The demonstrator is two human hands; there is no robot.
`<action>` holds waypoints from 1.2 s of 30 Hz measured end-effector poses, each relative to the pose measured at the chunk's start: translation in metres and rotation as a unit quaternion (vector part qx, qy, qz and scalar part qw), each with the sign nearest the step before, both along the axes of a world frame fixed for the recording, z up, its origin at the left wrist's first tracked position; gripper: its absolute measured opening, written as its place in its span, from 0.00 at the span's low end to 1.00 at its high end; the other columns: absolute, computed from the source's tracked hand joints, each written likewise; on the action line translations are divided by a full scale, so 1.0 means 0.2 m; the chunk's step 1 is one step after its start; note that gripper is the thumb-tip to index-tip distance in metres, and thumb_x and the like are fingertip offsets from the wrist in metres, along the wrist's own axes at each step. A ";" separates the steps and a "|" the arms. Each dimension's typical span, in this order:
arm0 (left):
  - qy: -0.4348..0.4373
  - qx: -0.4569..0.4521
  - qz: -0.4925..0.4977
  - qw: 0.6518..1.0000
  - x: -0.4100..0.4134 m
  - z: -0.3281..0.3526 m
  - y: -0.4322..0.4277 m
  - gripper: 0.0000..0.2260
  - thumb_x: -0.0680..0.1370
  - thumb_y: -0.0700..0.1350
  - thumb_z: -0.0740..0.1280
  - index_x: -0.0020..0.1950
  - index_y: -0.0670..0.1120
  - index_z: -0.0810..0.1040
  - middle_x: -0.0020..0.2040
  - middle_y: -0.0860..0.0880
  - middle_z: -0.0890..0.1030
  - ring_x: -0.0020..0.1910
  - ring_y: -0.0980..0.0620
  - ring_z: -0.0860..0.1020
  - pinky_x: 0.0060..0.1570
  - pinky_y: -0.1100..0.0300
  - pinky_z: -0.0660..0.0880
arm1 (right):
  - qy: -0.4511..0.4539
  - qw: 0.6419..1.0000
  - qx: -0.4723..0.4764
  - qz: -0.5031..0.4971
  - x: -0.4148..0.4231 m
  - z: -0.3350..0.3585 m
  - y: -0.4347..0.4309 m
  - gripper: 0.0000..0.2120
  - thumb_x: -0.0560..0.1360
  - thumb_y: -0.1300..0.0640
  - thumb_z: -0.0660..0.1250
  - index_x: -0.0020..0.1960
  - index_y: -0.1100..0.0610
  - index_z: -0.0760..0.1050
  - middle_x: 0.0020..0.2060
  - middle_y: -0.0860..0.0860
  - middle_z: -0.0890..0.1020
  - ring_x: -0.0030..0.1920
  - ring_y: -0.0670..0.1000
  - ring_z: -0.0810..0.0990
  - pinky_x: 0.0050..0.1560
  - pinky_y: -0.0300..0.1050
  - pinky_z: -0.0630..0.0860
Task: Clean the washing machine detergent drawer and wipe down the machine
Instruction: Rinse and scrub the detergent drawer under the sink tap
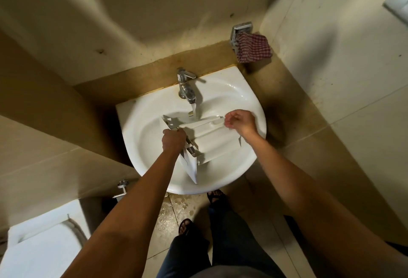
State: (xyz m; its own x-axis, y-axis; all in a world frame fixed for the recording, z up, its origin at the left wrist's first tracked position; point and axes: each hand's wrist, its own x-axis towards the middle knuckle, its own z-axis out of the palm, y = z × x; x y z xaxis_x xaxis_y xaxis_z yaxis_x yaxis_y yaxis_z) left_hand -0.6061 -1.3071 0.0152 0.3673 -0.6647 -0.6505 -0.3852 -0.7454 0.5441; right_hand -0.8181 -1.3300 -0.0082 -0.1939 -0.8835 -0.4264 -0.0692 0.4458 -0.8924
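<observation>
The white plastic detergent drawer [212, 140] lies tilted inside the white sink [240, 98], its long front panel pointing down toward the sink's near rim. Water runs from the chrome tap [186, 85] onto the drawer's far end. My left hand [173, 139] grips the drawer's left edge in a fist. My right hand [239, 120] is at the drawer's far right corner, fingers curled around its edge.
A red checked cloth [252, 47] hangs on a chrome holder [240, 31] on the wall at the back right. A white toilet [42, 244] stands at the lower left. The tiled floor [174, 211] under the sink is wet. My sandalled feet are below the sink.
</observation>
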 end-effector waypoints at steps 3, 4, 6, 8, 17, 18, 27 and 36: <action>-0.014 0.005 -0.001 1.000 -0.01 -0.01 -0.01 0.21 0.81 0.49 0.58 0.68 0.35 0.64 0.65 0.37 0.74 0.63 0.38 0.73 0.60 0.49 0.71 | -0.224 0.972 0.060 -0.040 0.20 0.03 -0.10 0.07 0.76 0.74 0.58 0.50 0.69 0.73 0.44 0.63 0.78 0.46 0.59 0.79 0.46 0.41 0.80; -0.017 0.007 -0.001 1.000 -0.02 -0.02 -0.01 0.21 0.81 0.49 0.58 0.68 0.35 0.64 0.65 0.37 0.73 0.63 0.37 0.73 0.60 0.49 0.70 | -0.267 0.960 0.075 -0.045 0.25 0.04 -0.13 0.08 0.78 0.72 0.58 0.55 0.70 0.72 0.46 0.63 0.78 0.50 0.59 0.78 0.52 0.43 0.78; -0.024 0.009 -0.001 1.000 -0.02 -0.02 -0.01 0.21 0.82 0.48 0.57 0.68 0.35 0.64 0.65 0.36 0.73 0.64 0.37 0.72 0.60 0.50 0.69 | -0.326 0.937 0.112 -0.062 0.35 0.02 -0.19 0.08 0.79 0.68 0.58 0.55 0.71 0.72 0.45 0.62 0.79 0.49 0.58 0.79 0.54 0.45 0.77; -0.028 0.010 -0.005 1.000 -0.03 -0.02 -0.01 0.21 0.82 0.48 0.57 0.68 0.34 0.63 0.66 0.35 0.72 0.65 0.36 0.72 0.60 0.50 0.69 | -0.361 0.918 0.145 -0.077 0.42 0.00 -0.24 0.06 0.79 0.67 0.59 0.48 0.69 0.73 0.41 0.61 0.80 0.44 0.57 0.81 0.44 0.42 0.81; -0.032 0.031 0.005 0.999 -0.02 -0.03 -0.01 0.21 0.82 0.50 0.57 0.68 0.36 0.63 0.65 0.35 0.73 0.65 0.36 0.72 0.61 0.48 0.69 | -0.442 0.868 0.197 -0.117 0.50 -0.06 -0.34 0.09 0.81 0.66 0.55 0.47 0.67 0.73 0.30 0.58 0.82 0.29 0.50 0.83 0.30 0.38 0.80; -0.031 0.032 0.006 0.999 -0.02 -0.04 -0.01 0.21 0.82 0.50 0.57 0.68 0.36 0.63 0.65 0.35 0.73 0.65 0.36 0.72 0.61 0.48 0.69 | -0.440 0.868 0.203 -0.108 0.50 -0.06 -0.34 0.09 0.81 0.65 0.56 0.47 0.67 0.73 0.30 0.57 0.82 0.29 0.50 0.83 0.29 0.38 0.79; -0.039 0.025 -0.006 0.999 -0.01 -0.04 -0.02 0.21 0.82 0.49 0.56 0.68 0.36 0.64 0.64 0.36 0.73 0.64 0.36 0.72 0.60 0.50 0.69 | -0.437 0.871 0.220 -0.051 0.40 0.00 -0.29 0.08 0.79 0.67 0.58 0.47 0.65 0.76 0.37 0.57 0.82 0.34 0.50 0.82 0.34 0.38 0.79; -0.058 0.017 -0.040 0.997 -0.01 -0.05 -0.02 0.20 0.82 0.48 0.55 0.67 0.34 0.65 0.65 0.34 0.72 0.64 0.35 0.72 0.58 0.51 0.70 | 0.367 0.798 -0.177 0.445 0.36 -0.08 0.24 0.25 0.82 0.47 0.44 0.73 0.58 0.63 0.73 0.52 0.66 0.74 0.51 0.60 0.75 0.47 0.45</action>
State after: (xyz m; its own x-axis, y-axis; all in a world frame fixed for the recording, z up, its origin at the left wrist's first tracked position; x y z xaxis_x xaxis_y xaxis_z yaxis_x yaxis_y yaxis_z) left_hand -0.6090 -1.3112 0.0047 0.3885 -0.6730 -0.6293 -0.5028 -0.7272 0.4673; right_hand -0.7461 -1.2820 -0.0240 0.4939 -0.8508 -0.1795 -0.7794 -0.3417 -0.5251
